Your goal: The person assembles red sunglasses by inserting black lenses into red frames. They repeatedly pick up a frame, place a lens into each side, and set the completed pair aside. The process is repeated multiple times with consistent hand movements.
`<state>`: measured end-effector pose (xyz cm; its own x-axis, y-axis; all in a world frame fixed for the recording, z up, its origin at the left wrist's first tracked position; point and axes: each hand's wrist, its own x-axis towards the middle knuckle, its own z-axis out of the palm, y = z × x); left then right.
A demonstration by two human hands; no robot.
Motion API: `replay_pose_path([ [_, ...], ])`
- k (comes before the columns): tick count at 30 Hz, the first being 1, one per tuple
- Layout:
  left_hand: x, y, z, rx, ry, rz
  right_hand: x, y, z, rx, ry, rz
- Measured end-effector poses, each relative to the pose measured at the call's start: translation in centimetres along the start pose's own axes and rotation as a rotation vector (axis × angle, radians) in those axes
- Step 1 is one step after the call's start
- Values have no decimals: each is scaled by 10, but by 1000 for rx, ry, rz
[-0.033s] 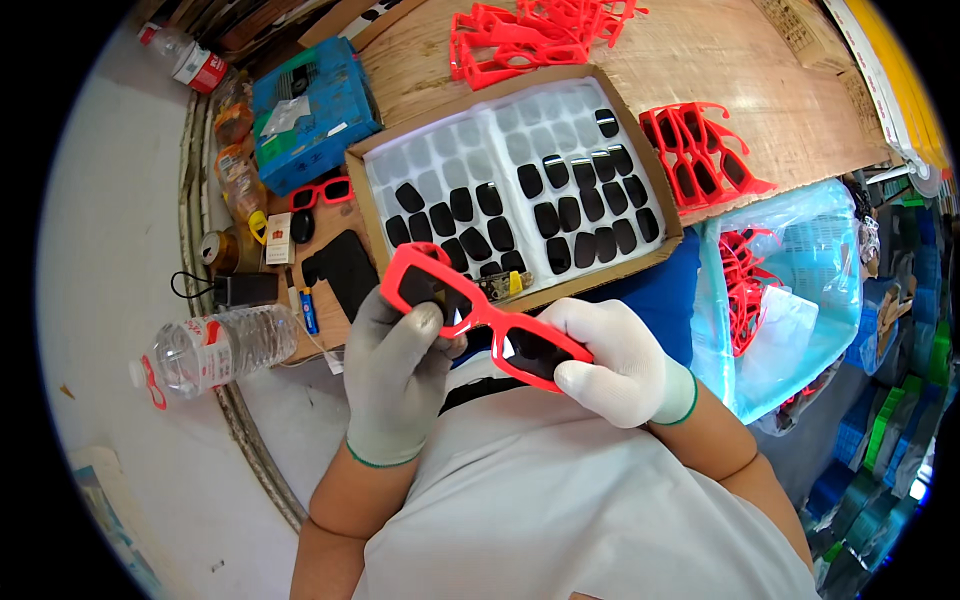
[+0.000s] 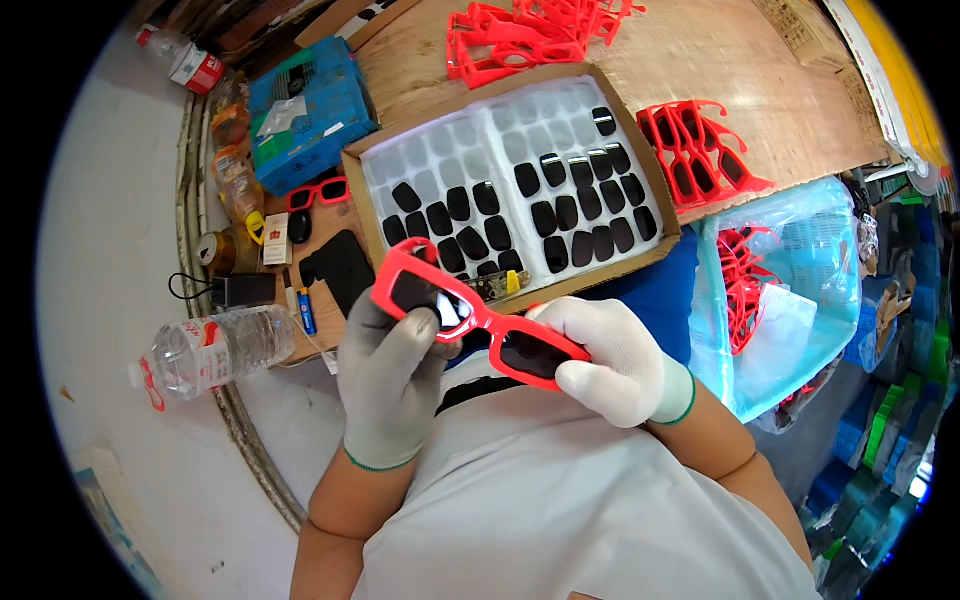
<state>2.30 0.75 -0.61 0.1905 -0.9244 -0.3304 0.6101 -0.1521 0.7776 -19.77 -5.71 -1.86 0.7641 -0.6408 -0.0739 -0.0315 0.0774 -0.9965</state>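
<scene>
A pair of red-framed sunglasses [image 2: 480, 322] with dark lenses is held between my two gloved hands, tilted down to the right. My left hand [image 2: 392, 375], in a white-grey glove, pinches the lower rim of the left lens. My right hand [image 2: 618, 368], gloved in white, grips the outer end of the other lens with thumb and fingers. Just beyond the sunglasses lies an open cardboard box [image 2: 470, 95] with a white moulded tray of loose dark lenses [image 2: 557, 213]. A yellow-and-black cutter knife [image 2: 500, 286] rests along its near side.
Red frames are heaped [image 2: 520, 42] at the far side, with a stack of red sunglasses [image 2: 695, 155] at the right. A blue basket [image 2: 800, 280] lined with plastic holds more. To the left are a blue box [image 2: 310, 110], a clear bottle [image 2: 225, 345] and a lighter [image 2: 306, 310].
The sunglasses have shifted slightly left and turned a little in my hands, so a bright reflection now shows on the left lens instead of the right. Both hands keep their hold.
</scene>
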Motion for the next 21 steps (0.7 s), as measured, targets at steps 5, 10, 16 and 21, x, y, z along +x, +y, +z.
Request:
replay_pose_path([
  [5,-10,5,1,129,0,174,0,29,-7,102,-2,-190],
  [10,-15,7,12,134,14,186,1,29,-8,112,-16,-210],
  [16,-25,11,16,313,93,206,2,30,-13,-62,7,-324],
  [21,-31,12,15,296,103,176,4,21,-16,-115,13,-358],
])
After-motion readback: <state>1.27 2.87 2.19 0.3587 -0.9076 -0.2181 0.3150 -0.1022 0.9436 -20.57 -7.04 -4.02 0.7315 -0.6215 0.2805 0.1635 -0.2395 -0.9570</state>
